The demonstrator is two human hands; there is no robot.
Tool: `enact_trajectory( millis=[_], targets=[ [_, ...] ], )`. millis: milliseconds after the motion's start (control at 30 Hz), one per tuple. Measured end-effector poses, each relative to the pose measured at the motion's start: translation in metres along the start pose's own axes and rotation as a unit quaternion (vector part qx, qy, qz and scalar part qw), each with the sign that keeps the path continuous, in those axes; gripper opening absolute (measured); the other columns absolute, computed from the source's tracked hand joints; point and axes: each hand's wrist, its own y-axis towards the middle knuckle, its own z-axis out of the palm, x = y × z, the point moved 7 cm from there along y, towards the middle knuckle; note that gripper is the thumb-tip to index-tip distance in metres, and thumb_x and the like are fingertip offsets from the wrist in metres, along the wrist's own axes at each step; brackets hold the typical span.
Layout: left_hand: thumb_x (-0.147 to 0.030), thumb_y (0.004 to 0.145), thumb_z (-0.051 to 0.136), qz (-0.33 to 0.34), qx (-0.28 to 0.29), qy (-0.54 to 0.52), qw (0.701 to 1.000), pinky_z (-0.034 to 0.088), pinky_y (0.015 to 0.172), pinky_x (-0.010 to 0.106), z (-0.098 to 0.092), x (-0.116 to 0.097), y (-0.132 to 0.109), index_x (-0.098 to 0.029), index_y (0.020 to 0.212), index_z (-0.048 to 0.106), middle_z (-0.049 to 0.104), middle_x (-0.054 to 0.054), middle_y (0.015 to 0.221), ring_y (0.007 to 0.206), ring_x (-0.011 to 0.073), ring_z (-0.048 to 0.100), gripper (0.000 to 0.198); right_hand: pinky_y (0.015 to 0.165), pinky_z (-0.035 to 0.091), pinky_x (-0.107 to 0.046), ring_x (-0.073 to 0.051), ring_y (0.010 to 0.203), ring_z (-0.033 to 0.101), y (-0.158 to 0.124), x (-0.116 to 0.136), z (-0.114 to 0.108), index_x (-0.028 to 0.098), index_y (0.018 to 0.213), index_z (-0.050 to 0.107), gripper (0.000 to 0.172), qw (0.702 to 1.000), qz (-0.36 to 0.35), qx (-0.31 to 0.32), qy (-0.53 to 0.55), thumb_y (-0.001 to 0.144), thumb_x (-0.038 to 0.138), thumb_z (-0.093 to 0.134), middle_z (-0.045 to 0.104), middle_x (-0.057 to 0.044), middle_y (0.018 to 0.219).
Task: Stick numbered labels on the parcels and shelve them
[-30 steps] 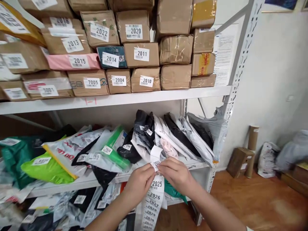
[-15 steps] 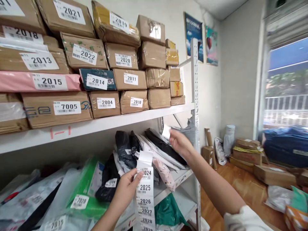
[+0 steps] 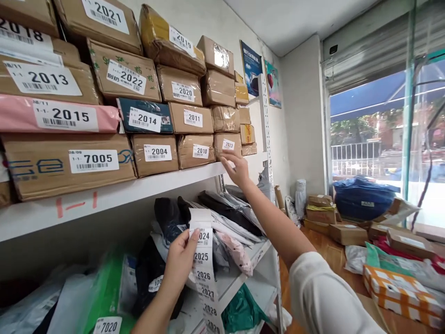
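My left hand [image 3: 181, 257] grips a long white strip of numbered labels [image 3: 205, 273] that reads 2024 down past 2028 and hangs in front of the lower shelf. My right hand [image 3: 236, 168] reaches up to the upper shelf, fingers spread, just below a brown parcel [image 3: 227, 144] that bears a white label 2023 [image 3: 228, 144]. The fingertips touch the parcel's lower edge. Next to it stand parcels marked 2010 [image 3: 200, 151] and 2004 [image 3: 156, 152].
White metal shelving [image 3: 139, 188] holds stacked cardboard parcels above and plastic mailer bags [image 3: 229, 222] below. Boxes and bags [image 3: 351, 227] lie on the wooden floor at right, by a large window [image 3: 378, 139]. Posters [image 3: 252, 67] hang on the wall.
My right hand peeled one label off the strip, carried it up and right, and now rests at the parcel bearing label 2023. The view swung right and upward.
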Motion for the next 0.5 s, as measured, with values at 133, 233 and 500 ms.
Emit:
enact_trajectory(
  millis=[133,233,500],
  targets=[
    [-0.052,0.086,0.056,0.091,-0.008,0.061,0.994,0.043,0.065,0.023,0.012,-0.02,0.009,-0.017,0.098,0.065,0.063,0.0,0.072,0.073,0.0172,0.056,0.038,0.085,0.052,-0.033,-0.019,0.093,0.063,-0.045,0.101,-0.008,0.02,0.093,0.066,0.025,0.961,-0.129,0.204,0.131,0.093,0.042,0.053,0.069,-0.008,0.093],
    [-0.044,0.092,0.049,0.186,0.002,0.09,0.978,0.041,0.071,0.024,0.032,-0.043,0.004,-0.017,0.089,0.062,0.059,0.001,0.077,0.079,0.0166,0.054,0.03,0.091,0.051,-0.036,-0.022,0.104,0.059,-0.073,0.132,-0.016,0.019,0.11,0.063,0.035,0.937,-0.12,0.307,0.111,0.086,0.044,0.065,0.065,-0.011,0.111],
    [-0.036,0.098,0.038,0.246,-0.04,0.148,0.957,0.038,0.066,0.023,0.065,-0.072,-0.009,-0.018,0.071,0.05,0.047,0.0,0.076,0.07,0.0128,0.048,0.035,0.063,0.05,-0.024,-0.015,0.08,0.06,-0.085,0.086,-0.045,0.018,0.103,0.068,0.028,0.938,0.117,0.249,0.21,0.079,0.03,0.075,0.064,-0.007,0.094]
  ],
)
